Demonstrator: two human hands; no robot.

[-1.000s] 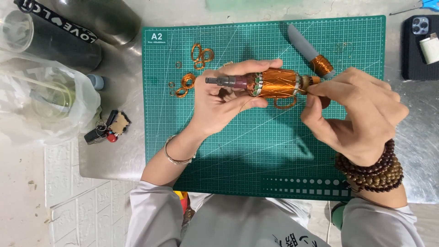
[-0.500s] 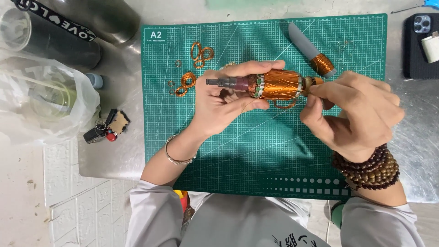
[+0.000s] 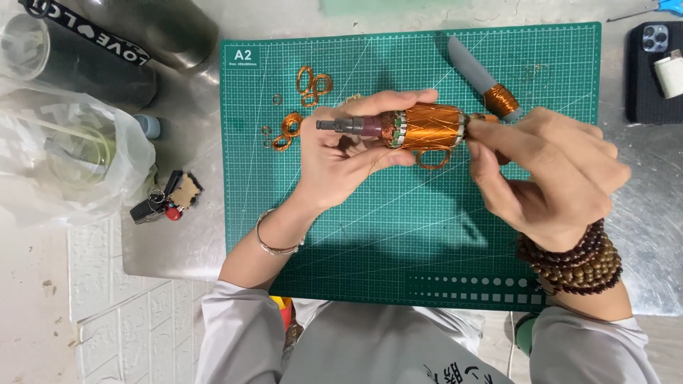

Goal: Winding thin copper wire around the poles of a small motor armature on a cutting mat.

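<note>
Steel-grey worktop carries a green cutting mat that fills the middle of the view, its near edge close to the worktop's front edge, with white tiled floor below at 8 o'clock.

Held above the mat's upper half, at about 12 o'clock from its centre, is a motor armature wound in copper wire, lying level with its dark shaft pointing toward 9 o'clock. The left hand is curled around the shaft end and winding, fingers over the top and thumb beneath. The right hand is closed in a pinch at the armature's 3 o'clock end; what the fingertips grip there is hidden. A loop of copper wire hangs just under the winding.

At 10 o'clock from the armature, small copper wire coils lie scattered on the mat. At 2 o'clock, just beside the right hand's knuckles, rests a grey tool with copper wound on one end. The mat's whole lower half, from 4 to 8 o'clock, lies open.

Off the mat's left edge, at 9 o'clock, sit a clear plastic bag, a dark bottle and a key bunch. At 2 o'clock, beyond the right edge, a phone lies flat.
</note>
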